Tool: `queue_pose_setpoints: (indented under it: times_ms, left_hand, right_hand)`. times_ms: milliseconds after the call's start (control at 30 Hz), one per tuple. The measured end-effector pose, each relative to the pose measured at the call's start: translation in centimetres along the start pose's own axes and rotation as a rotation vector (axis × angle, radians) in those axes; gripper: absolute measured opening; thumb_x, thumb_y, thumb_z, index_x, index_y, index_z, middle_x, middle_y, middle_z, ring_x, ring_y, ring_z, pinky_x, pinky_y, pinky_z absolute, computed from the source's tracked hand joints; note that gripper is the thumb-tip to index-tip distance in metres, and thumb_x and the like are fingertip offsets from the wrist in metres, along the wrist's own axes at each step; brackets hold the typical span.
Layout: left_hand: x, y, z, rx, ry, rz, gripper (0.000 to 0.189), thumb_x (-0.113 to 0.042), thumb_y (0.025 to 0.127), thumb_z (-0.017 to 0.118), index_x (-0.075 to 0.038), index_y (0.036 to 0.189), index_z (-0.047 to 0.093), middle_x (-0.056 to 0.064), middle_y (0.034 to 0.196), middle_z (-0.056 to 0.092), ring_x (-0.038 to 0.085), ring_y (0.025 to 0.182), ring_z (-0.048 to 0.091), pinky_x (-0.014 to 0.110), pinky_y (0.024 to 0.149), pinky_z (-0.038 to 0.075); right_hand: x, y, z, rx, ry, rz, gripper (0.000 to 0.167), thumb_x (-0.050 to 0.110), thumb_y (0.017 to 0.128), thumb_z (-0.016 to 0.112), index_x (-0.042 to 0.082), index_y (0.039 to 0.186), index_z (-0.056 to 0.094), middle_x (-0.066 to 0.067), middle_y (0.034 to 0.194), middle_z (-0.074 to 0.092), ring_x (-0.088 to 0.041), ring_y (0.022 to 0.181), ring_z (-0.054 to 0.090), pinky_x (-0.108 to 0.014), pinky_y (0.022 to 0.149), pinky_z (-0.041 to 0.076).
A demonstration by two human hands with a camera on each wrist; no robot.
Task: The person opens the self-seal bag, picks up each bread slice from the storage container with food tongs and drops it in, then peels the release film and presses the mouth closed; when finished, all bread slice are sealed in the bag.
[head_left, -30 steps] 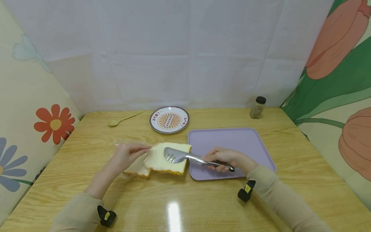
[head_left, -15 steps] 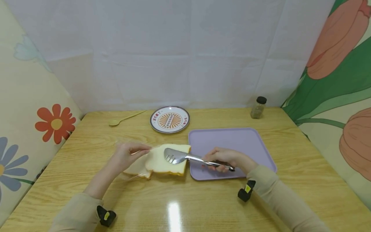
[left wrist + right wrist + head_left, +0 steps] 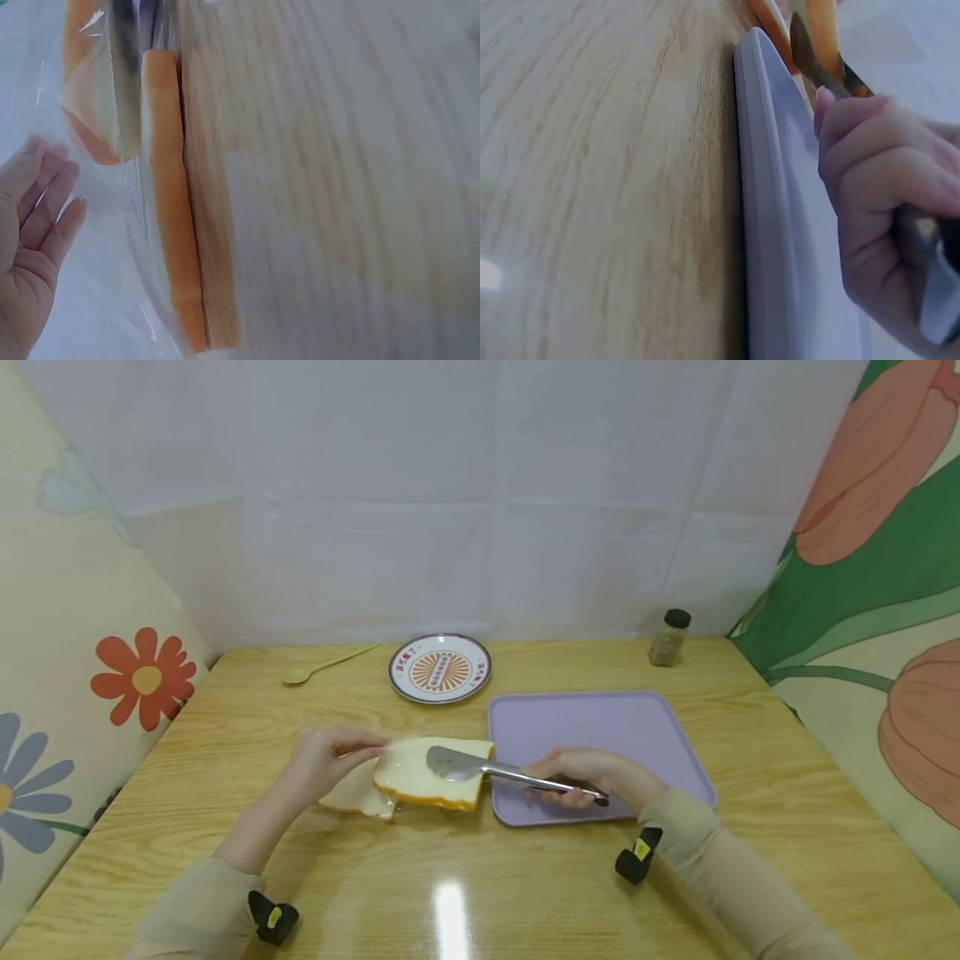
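My right hand (image 3: 573, 775) grips metal tongs (image 3: 517, 773) with a dark handle. The tongs' slotted head lies over a thick slice of white bread (image 3: 427, 777) with an orange-brown crust, and in the right wrist view the tongs (image 3: 810, 56) stand on both sides of it. Raised and tilted, this slice overlaps a second bread slice (image 3: 356, 795) that lies lower, inside a clear plastic bag (image 3: 97, 202). The left hand (image 3: 330, 760) pinches the bag's film beside the raised slice; its fingers show through the film in the left wrist view.
A purple tray (image 3: 600, 714) lies under and behind the right hand. Farther back are a round patterned plate (image 3: 440, 668), a yellow spoon (image 3: 322, 667) and a small black-capped jar (image 3: 670, 639). A white cloth (image 3: 480, 502) hangs behind the wooden table (image 3: 570, 893).
The bread slice in the tongs has tilted, so more of its near crust shows. The tongs have turned slightly with it; the left hand has barely moved.
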State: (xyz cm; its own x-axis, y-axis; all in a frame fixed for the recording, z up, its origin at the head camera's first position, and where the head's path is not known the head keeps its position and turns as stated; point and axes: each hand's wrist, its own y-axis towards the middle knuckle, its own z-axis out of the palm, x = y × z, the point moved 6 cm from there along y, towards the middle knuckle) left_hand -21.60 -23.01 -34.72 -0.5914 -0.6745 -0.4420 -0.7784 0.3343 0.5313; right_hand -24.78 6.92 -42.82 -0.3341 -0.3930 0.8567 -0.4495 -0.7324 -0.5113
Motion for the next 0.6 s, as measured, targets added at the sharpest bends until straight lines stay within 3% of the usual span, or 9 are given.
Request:
queue_pose_setpoints:
  times_ms: [167,300,433,600]
  left_hand:
    - [0.0,0.0,0.2,0.033,0.023,-0.053,0.017,-0.001,0.076,0.075,-0.009,0.090,0.076,0.006,0.087,0.075,0.019,0.082,0.071,0.019,0.070,0.057]
    - [0.0,-0.1,0.6,0.092,0.007,-0.122,0.015,-0.005,0.080,0.072,-0.008,0.094,0.075,0.008,0.091,0.074,0.026,0.087,0.071,0.033,0.074,0.058]
    - [-0.1,-0.1,0.8,0.107,-0.029,-0.112,0.013,-0.003,0.082,0.070,-0.005,0.094,0.074,0.010,0.091,0.074,0.026,0.088,0.070,0.035,0.076,0.058]
    - [-0.1,-0.1,0.6,0.069,-0.006,-0.074,0.015,0.000,0.079,0.072,-0.005,0.092,0.075,0.008,0.089,0.074,0.020,0.085,0.070,0.029,0.073,0.058]
  right_hand:
    - [1.1,-0.3,-0.1,-0.083,-0.135,-0.032,0.033,0.026,0.095,0.053,-0.004,0.102,0.064,0.001,0.055,0.051,-0.003,0.036,0.036,-0.016,0.033,0.030]
    - [1.7,-0.2,-0.3,-0.086,-0.197,-0.044,0.033,0.026,0.094,0.056,-0.005,0.103,0.065,0.001,0.055,0.051,-0.004,0.037,0.036,-0.017,0.034,0.031]
    - [1.9,-0.1,-0.1,-0.059,-0.161,-0.040,0.034,0.026,0.094,0.055,-0.006,0.103,0.064,0.001,0.055,0.051,-0.004,0.037,0.036,-0.017,0.034,0.030]
    - [1.5,0.1,0.1,-0.028,-0.089,-0.024,0.033,0.024,0.096,0.052,-0.007,0.105,0.062,0.001,0.056,0.051,-0.003,0.036,0.034,-0.017,0.033,0.028]
